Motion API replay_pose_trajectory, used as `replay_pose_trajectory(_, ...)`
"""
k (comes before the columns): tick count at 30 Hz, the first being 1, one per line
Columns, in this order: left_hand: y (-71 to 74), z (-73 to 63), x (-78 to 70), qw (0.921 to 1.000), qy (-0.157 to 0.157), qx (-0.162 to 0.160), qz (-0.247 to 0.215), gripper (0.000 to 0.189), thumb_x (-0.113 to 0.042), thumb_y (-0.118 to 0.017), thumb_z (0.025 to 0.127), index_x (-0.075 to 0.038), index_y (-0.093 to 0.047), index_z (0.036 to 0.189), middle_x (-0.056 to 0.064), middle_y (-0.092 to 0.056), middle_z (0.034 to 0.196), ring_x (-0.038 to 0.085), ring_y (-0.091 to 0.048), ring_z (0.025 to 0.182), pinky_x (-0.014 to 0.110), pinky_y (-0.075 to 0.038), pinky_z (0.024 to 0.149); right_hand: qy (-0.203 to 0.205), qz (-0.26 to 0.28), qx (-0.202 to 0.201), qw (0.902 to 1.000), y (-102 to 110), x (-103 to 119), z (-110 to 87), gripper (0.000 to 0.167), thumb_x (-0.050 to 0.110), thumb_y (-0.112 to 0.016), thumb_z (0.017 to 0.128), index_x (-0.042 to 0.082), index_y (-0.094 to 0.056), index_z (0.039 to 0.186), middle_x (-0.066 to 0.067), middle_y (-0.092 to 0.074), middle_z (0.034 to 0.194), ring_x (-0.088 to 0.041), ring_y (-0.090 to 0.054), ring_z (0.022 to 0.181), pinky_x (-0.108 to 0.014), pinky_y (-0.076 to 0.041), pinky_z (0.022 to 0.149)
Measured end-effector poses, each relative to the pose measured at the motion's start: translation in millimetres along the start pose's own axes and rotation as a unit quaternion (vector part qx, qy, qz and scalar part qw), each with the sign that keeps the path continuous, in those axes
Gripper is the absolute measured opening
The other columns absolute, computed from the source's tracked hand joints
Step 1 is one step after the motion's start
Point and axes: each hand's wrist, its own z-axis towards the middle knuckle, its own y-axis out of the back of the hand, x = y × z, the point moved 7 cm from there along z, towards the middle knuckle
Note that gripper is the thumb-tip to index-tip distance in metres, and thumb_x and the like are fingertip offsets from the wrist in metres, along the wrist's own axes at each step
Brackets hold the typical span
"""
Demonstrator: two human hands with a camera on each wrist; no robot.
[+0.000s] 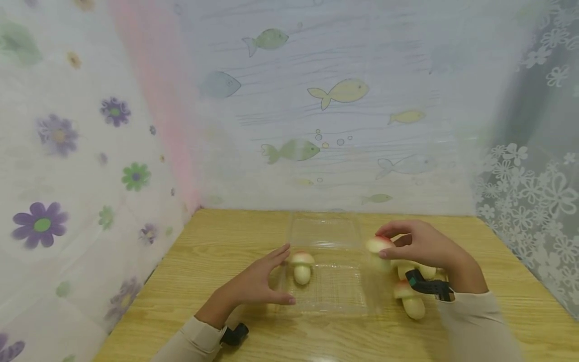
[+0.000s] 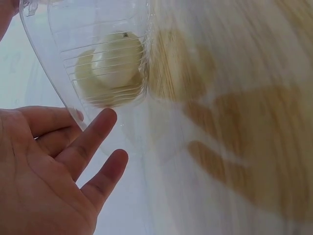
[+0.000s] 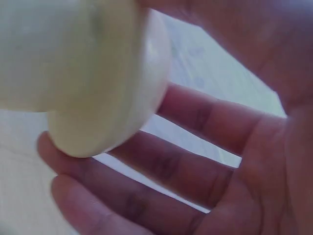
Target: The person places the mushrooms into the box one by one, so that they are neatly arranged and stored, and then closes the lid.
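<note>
A clear plastic clamshell box (image 1: 334,289) lies with its lid (image 1: 324,230) folded back. One mushroom (image 1: 302,266) with a pink-tinged cap rests in the box's left part; its pale stem points toward me. My left hand (image 1: 255,279) spreads along the box's left side, fingers fairly straight, fingertips right at the wall in the left wrist view. Just right of the box, my right hand (image 1: 425,244) grips another mushroom (image 1: 379,245) by its cap. That mushroom's pale underside (image 3: 102,122) fills much of the right wrist view, thumb and fingers around the cap.
More mushrooms lie on the wooden table (image 1: 217,241) right of the box, partly under my right wrist; the nearest mushroom (image 1: 412,302) shows best. Fish-patterned sheeting (image 1: 316,120) stands behind the table, with flowered sheeting (image 1: 59,176) on the left.
</note>
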Motion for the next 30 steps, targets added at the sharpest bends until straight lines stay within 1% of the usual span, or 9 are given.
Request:
replay_pose_trajectory(3,1.1,0.0,-0.4,1.0,-0.002,-0.002,0.0,0.114,-0.057,-0.084,0.082,-0.016,-0.021,0.167,-0.017,-0.008,0.172,0.018,-0.041,0.151,0.06,-0.034,0.12,0.008,0.004,-0.012,0.9999,-8,3,8.9,0.049,0.041,-0.082,0.09,0.017,-0.068,0.13,-0.008,-0.067,0.13,-0.021,-0.075,0.099,-0.031,-0.06,0.078)
replay_pose_trajectory(8,1.8,0.3,-0.1,1.0,-0.005,-0.004,0.002,0.114,-0.058,-0.084,0.081,-0.015,-0.022,0.167,-0.017,-0.008,0.172,0.019,-0.039,0.151,0.06,-0.034,0.12,0.021,-0.03,-0.053,0.9979,-19,9,21.1,0.049,0.046,-0.081,0.09,0.019,-0.069,0.129,-0.005,-0.07,0.126,-0.02,-0.074,0.098,-0.029,-0.06,0.076)
replay_pose_trajectory(11,1.6,0.5,-0.4,1.0,-0.005,-0.003,0.001,0.113,-0.057,-0.084,0.081,-0.015,-0.023,0.167,-0.016,-0.008,0.172,0.021,-0.037,0.153,0.061,-0.034,0.12,0.029,-0.049,-0.076,0.9955,-23,13,25.7,0.052,0.047,-0.081,0.089,0.016,-0.069,0.129,-0.004,-0.072,0.122,-0.02,-0.072,0.101,-0.027,-0.06,0.076)
replay_pose_trajectory(14,1.5,0.3,-1.7,1.0,-0.006,-0.003,0.006,0.114,-0.062,-0.082,0.08,-0.016,-0.023,0.167,-0.015,-0.009,0.172,0.024,-0.031,0.156,0.061,-0.033,0.12,0.036,-0.059,-0.087,0.9938,-28,16,29.9,0.053,0.047,-0.081,0.089,0.015,-0.069,0.13,-0.001,-0.073,0.119,-0.02,-0.071,0.102,-0.027,-0.06,0.076)
replay_pose_trajectory(18,0.9,-0.1,-3.2,0.9999,-0.009,-0.002,0.012,0.116,-0.068,-0.08,0.079,-0.015,-0.024,0.166,-0.013,-0.01,0.172,0.027,-0.022,0.159,0.061,-0.032,0.121,0.04,-0.058,-0.086,0.9938,-37,16,36.1,0.053,0.047,-0.081,0.089,0.015,-0.069,0.13,0.0,-0.073,0.117,-0.019,-0.071,0.102,-0.027,-0.061,0.078)
replay_pose_trajectory(19,0.8,-0.2,-3.4,0.9999,-0.009,-0.002,0.011,0.116,-0.067,-0.08,0.079,-0.015,-0.024,0.166,-0.012,-0.01,0.172,0.027,-0.02,0.159,0.061,-0.032,0.121,0.04,-0.058,-0.086,0.9938,-39,16,37.4,0.052,0.047,-0.08,0.09,0.016,-0.07,0.13,0.0,-0.073,0.118,-0.02,-0.072,0.102,-0.027,-0.061,0.078)
replay_pose_trajectory(25,0.8,-0.3,-4.5,0.9999,-0.009,-0.004,0.004,0.113,-0.059,-0.083,0.081,-0.012,-0.025,0.166,-0.011,-0.011,0.172,0.028,-0.019,0.16,0.062,-0.031,0.122,0.034,-0.04,-0.078,0.9956,-52,19,43.3,0.051,0.048,-0.079,0.09,0.018,-0.071,0.13,-0.001,-0.073,0.121,-0.022,-0.074,0.103,-0.032,-0.061,0.078)
replay_pose_trajectory(30,1.0,-0.1,-6.0,0.9999,-0.009,-0.005,0.002,0.112,-0.055,-0.084,0.082,-0.012,-0.025,0.166,-0.011,-0.011,0.173,0.028,-0.019,0.16,0.062,-0.031,0.121,0.014,-0.009,-0.067,0.9976,-62,17,48.2,0.053,0.045,-0.081,0.09,0.015,-0.07,0.133,-0.004,-0.072,0.125,-0.024,-0.074,0.105,-0.034,-0.062,0.081)
